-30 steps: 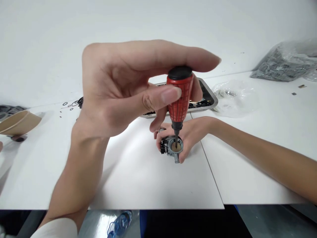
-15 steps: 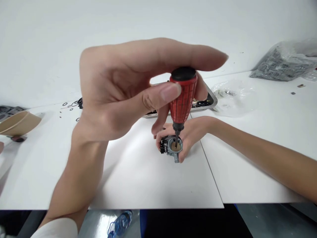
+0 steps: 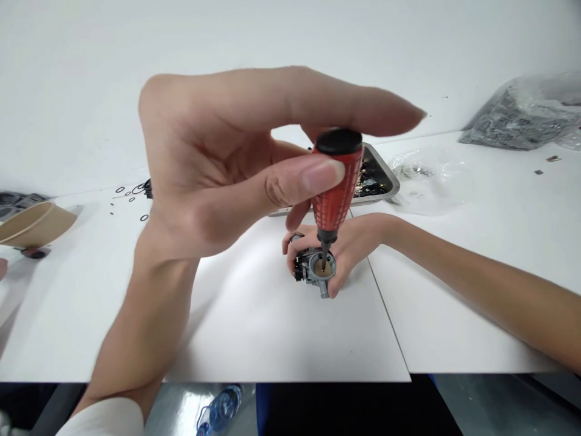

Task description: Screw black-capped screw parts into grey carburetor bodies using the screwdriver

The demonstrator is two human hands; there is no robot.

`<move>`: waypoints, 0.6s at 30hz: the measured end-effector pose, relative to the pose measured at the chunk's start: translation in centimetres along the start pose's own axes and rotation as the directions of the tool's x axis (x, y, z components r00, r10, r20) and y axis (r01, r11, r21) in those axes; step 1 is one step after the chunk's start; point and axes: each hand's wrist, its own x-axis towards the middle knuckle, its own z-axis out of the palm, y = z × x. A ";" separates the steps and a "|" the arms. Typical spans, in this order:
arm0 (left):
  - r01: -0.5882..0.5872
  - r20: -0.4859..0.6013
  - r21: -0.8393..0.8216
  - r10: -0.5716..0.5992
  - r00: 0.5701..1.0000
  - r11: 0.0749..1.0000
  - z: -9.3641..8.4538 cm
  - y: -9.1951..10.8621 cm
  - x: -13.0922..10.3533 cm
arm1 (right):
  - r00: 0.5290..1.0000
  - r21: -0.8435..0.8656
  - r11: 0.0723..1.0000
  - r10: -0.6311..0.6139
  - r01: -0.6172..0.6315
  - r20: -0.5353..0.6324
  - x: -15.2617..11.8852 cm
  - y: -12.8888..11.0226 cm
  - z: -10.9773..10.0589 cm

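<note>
My left hand (image 3: 209,139) grips a red screwdriver (image 3: 334,194) with a black cap, thumb against the side of the handle and index finger stretched over its top. The screwdriver stands nearly upright, its shaft pointing down into the round throat of a small grey metal carburetor (image 3: 313,277). A brownish round plate shows inside that throat, and the tip meets it near a small screw-like spot. Around the carburetor the fingers of my right hand (image 3: 354,245) are closed, holding it on the white table. My left hand partly hides the view behind it.
Behind my hands lies a metal tray (image 3: 389,192) of dark small parts, beside a clear plastic bag (image 3: 449,181). A bag of grey parts (image 3: 517,118) sits farther right. Leftward are black rings (image 3: 120,190), a tan bowl (image 3: 43,225) and another person's fingertip (image 3: 2,267).
The screwdriver handle has turned a little, and the thumb and index finger of my left hand have shifted slightly right. My right hand and the carburetor stay nearly in place.
</note>
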 end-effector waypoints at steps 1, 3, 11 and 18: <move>-0.034 0.015 0.009 0.034 0.999 0.999 -0.1 0.0 0.0 | 1.000 0.008 1.000 0.024 -0.024 -0.007 0.0 -0.2 0.0; -0.086 0.025 0.044 0.085 0.996 0.995 -0.3 0.0 0.0 | 0.999 0.006 0.999 0.054 -0.054 -0.008 -0.1 -0.4 0.1; 0.015 -0.136 0.247 0.020 0.991 0.969 0.5 0.9 -0.4 | 0.999 -0.029 0.999 -0.039 0.039 -0.003 0.1 0.3 0.1; 0.089 -0.103 0.243 -0.066 0.992 0.966 0.7 0.5 -0.2 | 1.000 -0.070 0.998 0.007 -0.006 0.006 0.1 -0.4 0.1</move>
